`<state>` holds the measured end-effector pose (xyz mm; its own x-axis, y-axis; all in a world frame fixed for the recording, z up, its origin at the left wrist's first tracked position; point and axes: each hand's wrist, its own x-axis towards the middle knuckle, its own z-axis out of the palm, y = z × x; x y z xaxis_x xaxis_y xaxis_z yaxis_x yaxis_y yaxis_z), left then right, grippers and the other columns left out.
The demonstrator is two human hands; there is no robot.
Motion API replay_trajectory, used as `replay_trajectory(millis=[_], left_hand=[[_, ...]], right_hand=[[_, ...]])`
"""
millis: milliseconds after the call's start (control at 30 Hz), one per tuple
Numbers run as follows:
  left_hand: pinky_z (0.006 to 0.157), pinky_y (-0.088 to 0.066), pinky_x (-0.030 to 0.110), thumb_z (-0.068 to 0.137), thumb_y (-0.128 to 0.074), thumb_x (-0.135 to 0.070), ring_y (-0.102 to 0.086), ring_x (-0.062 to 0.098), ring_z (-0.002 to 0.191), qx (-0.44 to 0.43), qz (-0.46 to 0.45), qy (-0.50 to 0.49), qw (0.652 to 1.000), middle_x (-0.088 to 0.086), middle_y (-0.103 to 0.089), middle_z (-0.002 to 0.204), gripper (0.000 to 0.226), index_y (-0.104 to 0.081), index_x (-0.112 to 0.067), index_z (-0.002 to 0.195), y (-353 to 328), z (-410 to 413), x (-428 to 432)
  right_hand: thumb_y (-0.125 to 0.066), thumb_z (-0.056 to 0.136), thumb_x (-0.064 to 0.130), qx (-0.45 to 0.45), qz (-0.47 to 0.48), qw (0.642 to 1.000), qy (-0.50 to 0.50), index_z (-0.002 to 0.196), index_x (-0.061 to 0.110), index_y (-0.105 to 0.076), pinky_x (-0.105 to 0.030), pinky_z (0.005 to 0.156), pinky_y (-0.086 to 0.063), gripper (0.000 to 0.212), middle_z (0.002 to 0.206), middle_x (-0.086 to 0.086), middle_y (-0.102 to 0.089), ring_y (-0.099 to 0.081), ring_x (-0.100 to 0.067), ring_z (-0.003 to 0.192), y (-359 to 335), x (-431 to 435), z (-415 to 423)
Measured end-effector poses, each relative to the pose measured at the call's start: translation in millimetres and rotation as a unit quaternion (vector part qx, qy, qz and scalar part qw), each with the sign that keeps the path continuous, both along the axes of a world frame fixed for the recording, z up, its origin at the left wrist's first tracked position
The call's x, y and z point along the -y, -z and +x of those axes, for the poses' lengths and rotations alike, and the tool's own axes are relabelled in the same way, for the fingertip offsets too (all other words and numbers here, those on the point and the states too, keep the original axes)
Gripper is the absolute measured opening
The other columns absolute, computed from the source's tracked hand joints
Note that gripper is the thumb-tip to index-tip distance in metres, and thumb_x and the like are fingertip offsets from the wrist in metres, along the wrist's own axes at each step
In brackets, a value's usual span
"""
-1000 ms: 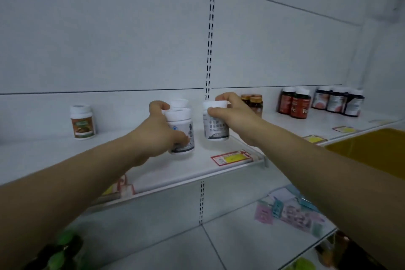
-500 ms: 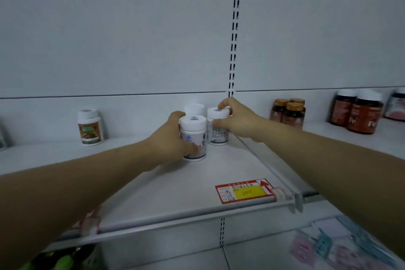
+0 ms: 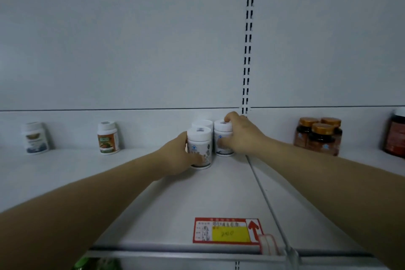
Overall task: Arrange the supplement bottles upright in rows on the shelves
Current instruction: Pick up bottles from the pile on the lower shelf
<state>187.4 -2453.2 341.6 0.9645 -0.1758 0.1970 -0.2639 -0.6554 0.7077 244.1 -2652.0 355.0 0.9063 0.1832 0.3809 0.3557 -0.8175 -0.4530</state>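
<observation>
head: upright white-capped supplement bottles [image 3: 199, 147]

Dim, flat, bluish light; soft blur; wide-angle edge distortion.

The left white bottle [image 3: 199, 149] and the right white bottle [image 3: 221, 138] have been moved from near the front of the shelf [image 3: 166, 208] to its back, close beside a third white bottle [image 3: 202, 123].

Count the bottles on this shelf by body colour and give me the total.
White bottles: 5
Brown bottles with gold caps: 3
Dark red bottle, cut off at the right edge: 1
Total: 9
</observation>
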Motion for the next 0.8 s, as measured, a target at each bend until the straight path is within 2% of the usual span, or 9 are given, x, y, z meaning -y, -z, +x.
replay_trajectory(millis=[67, 200, 333, 400, 533, 667, 800], left_hand=[[0.093, -0.036, 0.024, 0.077, -0.073, -0.031, -0.051, 0.011, 0.113, -0.003, 0.021, -0.003, 1.000, -0.011, -0.052, 0.129, 0.072, -0.035, -0.032, 0.139, -2.7, 0.4, 2.5], [0.093, -0.029, 0.023, 0.080, -0.069, -0.037, -0.043, 0.009, 0.112, -0.016, 0.055, 0.005, 0.998, -0.013, -0.044, 0.131, 0.081, -0.021, -0.036, 0.145, -5.8, 1.6, 7.0], [0.092, -0.028, 0.022, 0.081, -0.069, -0.037, -0.042, 0.008, 0.114, -0.042, 0.060, 0.014, 0.997, -0.017, -0.043, 0.131, 0.080, -0.020, -0.038, 0.144, -10.9, -2.8, 9.5], [0.093, -0.030, 0.024, 0.082, -0.068, -0.038, -0.043, 0.010, 0.114, -0.056, 0.065, -0.006, 0.996, -0.009, -0.042, 0.141, 0.079, -0.021, -0.034, 0.145, -16.8, -6.7, 7.7], [0.110, -0.026, 0.034, 0.081, -0.062, -0.056, -0.030, 0.020, 0.138, -0.063, 0.131, -0.085, 0.986, -0.003, -0.021, 0.155, 0.091, -0.009, -0.028, 0.150, -32.7, -23.2, -4.2], [0.102, -0.030, 0.029, 0.084, -0.056, -0.056, -0.040, 0.020, 0.132, -0.027, 0.199, -0.115, 0.973, -0.002, -0.025, 0.154, 0.083, -0.013, -0.029, 0.149, -43.7, -55.7, -30.1], [0.101, -0.030, 0.027, 0.085, -0.055, -0.056, -0.041, 0.021, 0.130, 0.011, 0.241, -0.154, 0.958, 0.001, -0.035, 0.150, 0.076, -0.021, -0.030, 0.147, -50.2, -94.1, -73.7]], right_hand=[[-0.073, 0.076, 0.041, 0.004, -0.009, 1.000, -0.007, 0.123, 0.024, -0.038, -0.027, 0.075, -0.035, 0.061, 0.110, -0.001, -0.036, -0.045, -0.020, 0.092, 0.6, 0.6, 1.6], [-0.072, 0.076, 0.044, -0.004, -0.011, 1.000, -0.017, 0.125, 0.023, -0.038, -0.026, 0.074, -0.033, 0.064, 0.113, -0.002, -0.037, -0.043, -0.019, 0.091, -0.3, 0.5, 0.3], [-0.071, 0.077, 0.037, -0.030, -0.036, 0.998, -0.033, 0.134, 0.024, -0.033, -0.026, 0.078, -0.034, 0.070, 0.126, -0.007, -0.038, -0.047, -0.022, 0.099, -5.6, 6.4, -6.5], [-0.067, 0.079, 0.033, -0.026, -0.053, 0.998, -0.032, 0.139, 0.023, -0.031, -0.025, 0.081, -0.034, 0.071, 0.136, -0.008, -0.036, -0.048, -0.024, 0.112, -13.9, 11.5, -11.2], [-0.060, 0.085, 0.035, 0.002, -0.065, 0.997, -0.037, 0.141, 0.022, -0.035, -0.026, 0.083, -0.034, 0.062, 0.142, -0.007, -0.037, -0.045, -0.024, 0.120, -45.2, 11.0, -17.6], [-0.057, 0.088, 0.044, 0.001, -0.065, 0.994, -0.084, 0.140, 0.025, -0.037, -0.028, 0.086, -0.033, 0.059, 0.143, -0.003, -0.039, -0.044, -0.023, 0.123, -68.0, -19.2, -29.1], [-0.056, 0.088, 0.048, 0.011, -0.094, 0.986, -0.136, 0.140, 0.025, -0.037, -0.028, 0.088, -0.033, 0.060, 0.143, -0.003, -0.041, -0.043, -0.022, 0.124, -75.8, -77.4, -47.5]])
